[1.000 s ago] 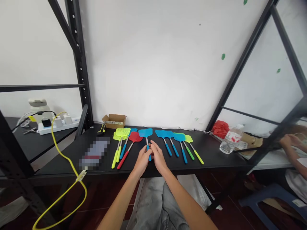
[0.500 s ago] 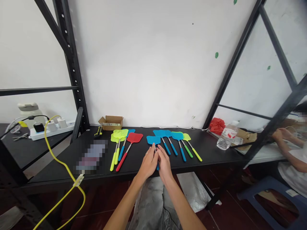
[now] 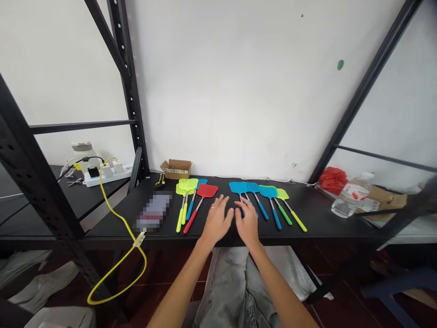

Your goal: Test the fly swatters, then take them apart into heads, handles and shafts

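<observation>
Both hands are over the front part of the black counter [image 3: 317, 216], apart, thumbs inward. Left hand [image 3: 215, 222]: open, fingers extended toward the back edge, nothing visibly held. Right hand [image 3: 247, 224]: fingers spread and slightly bent above the handle of the leftmost blue fly swatter [image 3: 236, 187] of the right-hand group; contact cannot be determined. This swatter's long axis runs back to front, head toward the back edge, handle partly concealed by the right hand, which is the nearer one. Close on its right, further blue swatters [image 3: 268, 191] crowd that side, then a yellow-green swatter [image 3: 299, 222]. Left of the left hand, a red swatter [image 3: 207, 191] slants, handle toward the front edge; beyond it lie yellow swatters [image 3: 188, 183]. Near the back left corner: an open cardboard box [image 3: 177, 173]. Beyond the right end: a plastic bottle [image 3: 353, 193].
</observation>
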`<action>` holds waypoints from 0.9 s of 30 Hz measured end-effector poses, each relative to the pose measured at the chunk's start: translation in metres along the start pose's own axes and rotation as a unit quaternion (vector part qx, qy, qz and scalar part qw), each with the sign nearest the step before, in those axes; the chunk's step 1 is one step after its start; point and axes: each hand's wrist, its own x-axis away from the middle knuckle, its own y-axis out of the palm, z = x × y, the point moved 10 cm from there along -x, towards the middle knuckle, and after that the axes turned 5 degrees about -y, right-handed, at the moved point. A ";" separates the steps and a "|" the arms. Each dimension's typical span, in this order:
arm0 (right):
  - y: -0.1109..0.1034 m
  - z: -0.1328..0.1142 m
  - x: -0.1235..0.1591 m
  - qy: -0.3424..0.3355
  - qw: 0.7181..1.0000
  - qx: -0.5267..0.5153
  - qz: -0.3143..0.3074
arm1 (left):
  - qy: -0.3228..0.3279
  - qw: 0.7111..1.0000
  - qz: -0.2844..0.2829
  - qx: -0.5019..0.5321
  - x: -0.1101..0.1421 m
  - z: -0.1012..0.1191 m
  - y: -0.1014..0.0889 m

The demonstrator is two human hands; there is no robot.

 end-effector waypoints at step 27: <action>0.059 0.005 -0.016 0.162 0.900 -0.383 -0.133 | -0.067 0.934 0.011 0.351 -0.003 -0.013 -0.017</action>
